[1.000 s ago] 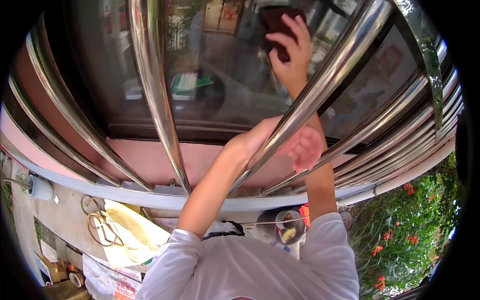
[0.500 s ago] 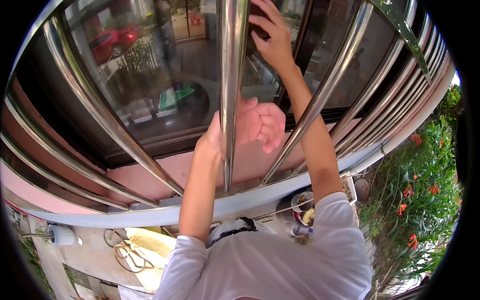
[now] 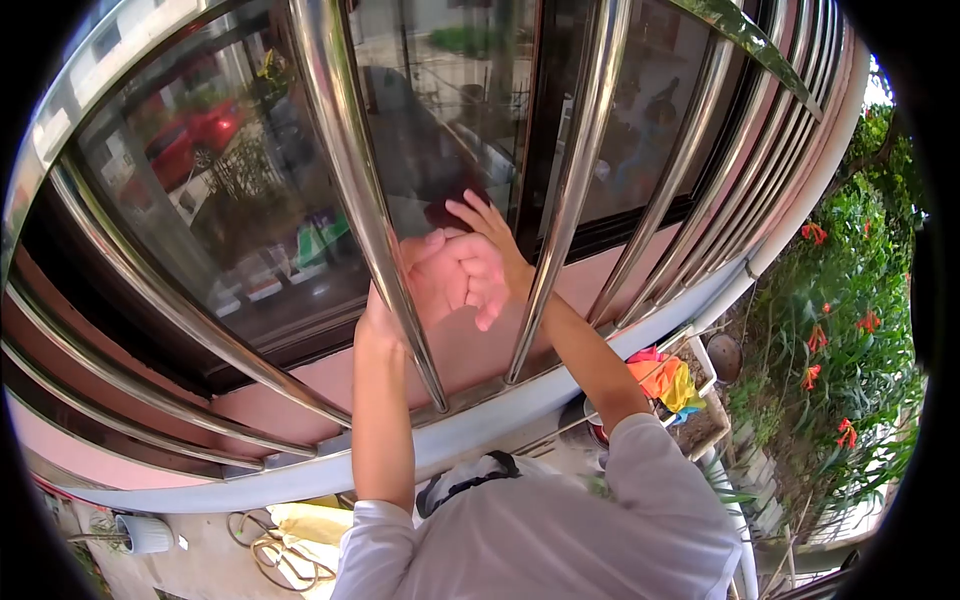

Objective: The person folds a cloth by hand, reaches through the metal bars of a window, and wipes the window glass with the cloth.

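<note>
My left hand (image 3: 450, 280) is behind a shiny metal bar (image 3: 362, 170), palm turned up and fingers loosely curled, with nothing seen in it. Just beyond it, my right hand (image 3: 492, 238) reaches in behind another bar (image 3: 580, 160). Its fingers lie over a dark reddish thing (image 3: 445, 212) at the window glass (image 3: 410, 120); what this is cannot be made out. The two hands overlap in view, and whether they touch is unclear.
Curved metal bars stand before the window and pink sill (image 3: 325, 375). Red flowers (image 3: 812, 375) grow at the right. Bright cloth (image 3: 668, 385) lies near a planter (image 3: 705, 430). A pale bucket (image 3: 145, 533) and a hose (image 3: 290, 565) lie at the lower left.
My right hand has come down from high on the glass to just beside my left hand. The view has shifted, and the colourful cloth by the planter now shows.
</note>
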The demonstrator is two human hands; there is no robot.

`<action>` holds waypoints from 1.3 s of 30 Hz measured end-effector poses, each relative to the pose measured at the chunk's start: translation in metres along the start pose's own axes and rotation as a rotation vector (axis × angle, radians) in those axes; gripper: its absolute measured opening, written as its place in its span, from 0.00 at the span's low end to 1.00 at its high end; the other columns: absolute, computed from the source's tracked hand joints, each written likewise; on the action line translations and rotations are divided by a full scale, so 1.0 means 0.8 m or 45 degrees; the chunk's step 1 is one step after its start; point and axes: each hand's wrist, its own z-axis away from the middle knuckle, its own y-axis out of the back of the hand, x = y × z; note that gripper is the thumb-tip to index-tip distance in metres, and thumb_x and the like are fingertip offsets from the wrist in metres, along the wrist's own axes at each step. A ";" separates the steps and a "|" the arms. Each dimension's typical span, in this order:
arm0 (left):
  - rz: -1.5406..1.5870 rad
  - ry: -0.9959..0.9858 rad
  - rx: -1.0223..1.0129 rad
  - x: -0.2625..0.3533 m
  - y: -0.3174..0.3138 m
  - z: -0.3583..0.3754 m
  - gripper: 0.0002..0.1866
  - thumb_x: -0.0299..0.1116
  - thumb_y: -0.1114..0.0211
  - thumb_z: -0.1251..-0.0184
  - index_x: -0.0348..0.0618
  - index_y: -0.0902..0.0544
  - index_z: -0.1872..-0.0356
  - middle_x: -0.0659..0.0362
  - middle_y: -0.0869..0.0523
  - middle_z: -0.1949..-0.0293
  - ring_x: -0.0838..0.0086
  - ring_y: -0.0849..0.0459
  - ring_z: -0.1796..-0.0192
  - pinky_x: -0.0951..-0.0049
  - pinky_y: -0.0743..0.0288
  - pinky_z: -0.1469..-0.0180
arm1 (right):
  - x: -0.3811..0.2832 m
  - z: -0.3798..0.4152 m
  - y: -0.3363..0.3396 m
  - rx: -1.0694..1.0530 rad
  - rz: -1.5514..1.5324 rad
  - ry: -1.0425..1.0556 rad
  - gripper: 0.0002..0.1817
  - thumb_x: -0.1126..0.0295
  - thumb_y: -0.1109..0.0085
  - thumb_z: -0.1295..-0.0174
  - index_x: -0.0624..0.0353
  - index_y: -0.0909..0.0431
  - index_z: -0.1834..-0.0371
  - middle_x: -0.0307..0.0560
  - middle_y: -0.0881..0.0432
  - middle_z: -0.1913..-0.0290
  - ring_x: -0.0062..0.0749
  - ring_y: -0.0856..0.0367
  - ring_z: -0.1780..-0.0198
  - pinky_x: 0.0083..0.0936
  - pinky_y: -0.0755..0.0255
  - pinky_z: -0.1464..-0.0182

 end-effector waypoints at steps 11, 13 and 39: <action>-0.067 -0.056 0.131 0.003 0.002 -0.001 0.28 0.55 0.58 0.34 0.37 0.23 0.62 0.53 0.20 0.74 0.68 0.24 0.72 0.72 0.32 0.67 | 0.043 -0.164 0.068 0.777 0.242 -0.161 0.23 0.81 0.39 0.54 0.50 0.23 0.51 0.52 0.36 0.35 0.56 0.39 0.33 0.41 0.40 0.36; -0.048 -0.060 0.242 0.000 0.001 -0.001 0.26 0.53 0.56 0.33 0.36 0.24 0.64 0.53 0.22 0.73 0.65 0.24 0.74 0.69 0.32 0.68 | 0.038 -0.091 0.024 0.685 0.256 -0.165 0.22 0.81 0.40 0.52 0.51 0.23 0.50 0.53 0.35 0.35 0.57 0.41 0.32 0.42 0.40 0.36; -0.060 -0.091 0.284 -0.002 -0.008 0.001 0.34 0.60 0.60 0.33 0.30 0.24 0.61 0.51 0.21 0.71 0.69 0.24 0.71 0.74 0.32 0.64 | -0.085 -0.062 -0.144 -0.587 -0.646 0.639 0.22 0.66 0.43 0.43 0.61 0.29 0.45 0.51 0.27 0.44 0.46 0.29 0.41 0.42 0.33 0.42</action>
